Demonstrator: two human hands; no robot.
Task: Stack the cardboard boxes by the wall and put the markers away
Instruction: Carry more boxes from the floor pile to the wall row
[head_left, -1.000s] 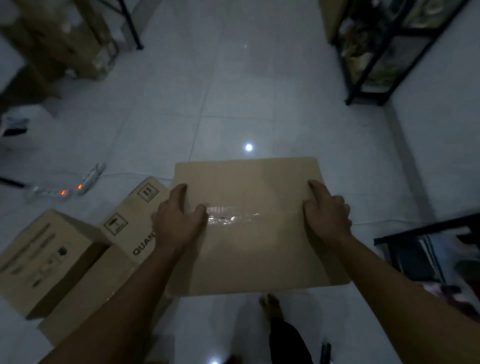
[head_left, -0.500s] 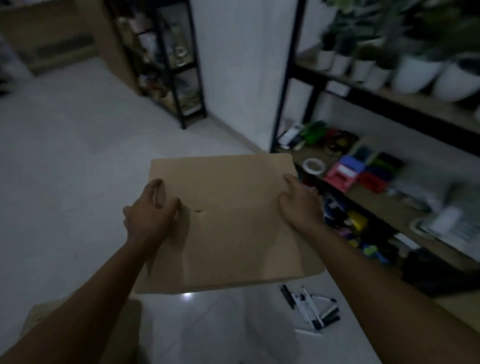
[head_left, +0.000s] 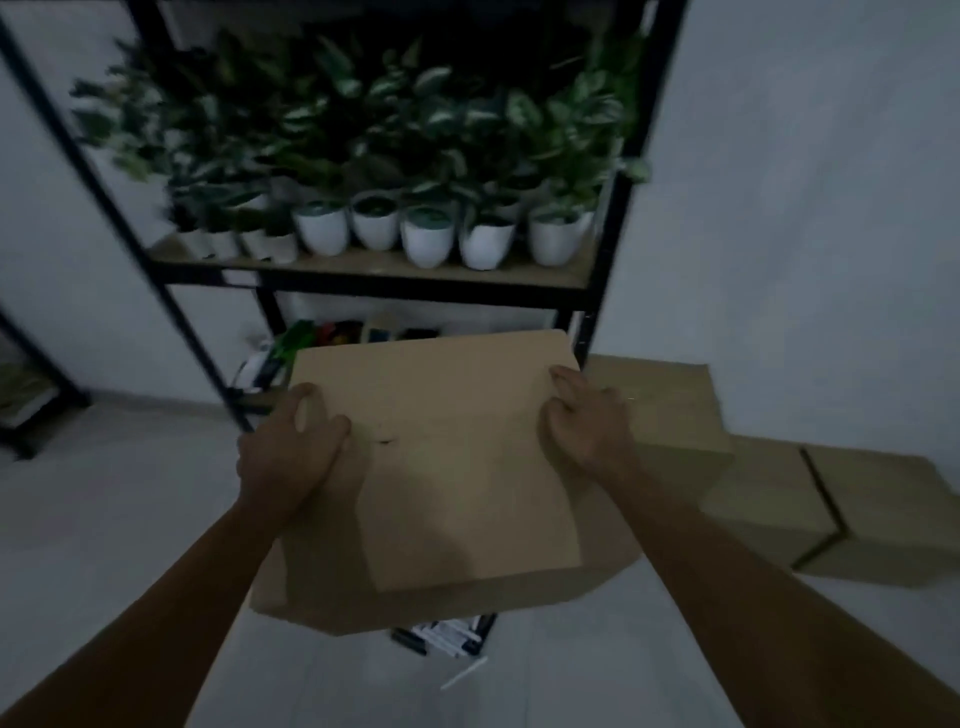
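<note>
I carry a closed brown cardboard box in front of me, above the floor. My left hand grips its left side and my right hand grips its right side. Against the wall to the right stand other cardboard boxes: a taller one partly behind my right hand, and two lower ones on the floor. Several black and white markers lie on the floor under the carried box, partly hidden by it.
A black metal shelf unit stands straight ahead, with potted plants in white pots on one level and coloured items below. A second black rack is at the far left. The floor is pale tile.
The view has swung right with the box still in both hands. The plant shelf now faces me, and boxes by the wall have come into view at the right.
</note>
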